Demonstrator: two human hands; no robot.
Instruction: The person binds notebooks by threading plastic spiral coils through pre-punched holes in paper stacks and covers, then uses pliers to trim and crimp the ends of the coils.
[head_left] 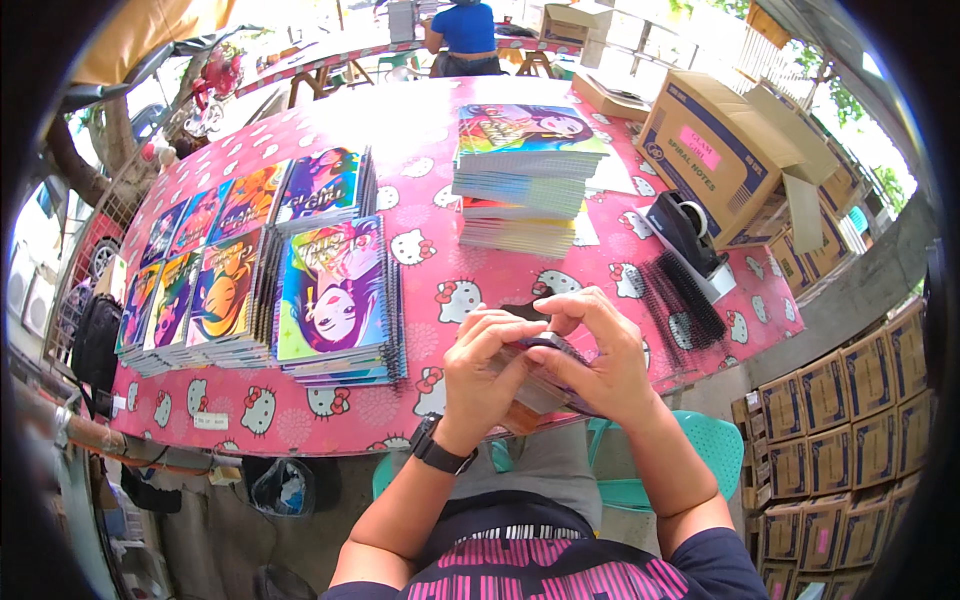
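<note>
Spiral notebook (540,394), lower centre
Our left hand (482,368) and right hand (606,362) are pinching it; we're judging it light, bendy, best edge-held.

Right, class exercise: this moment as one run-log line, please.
left hand: holds partly hidden notebook | right hand: same notebook | ahead: notebook stack | right: black spiral coils, open carton

The left forearm (405,505) and the right forearm (680,460) are slanted inward from below, with both elbows bent. The left hand (490,365) and the right hand (605,360) are held close together before the torso, their fingers curled and their thumbs pressed in a pinching grasp.
</note>
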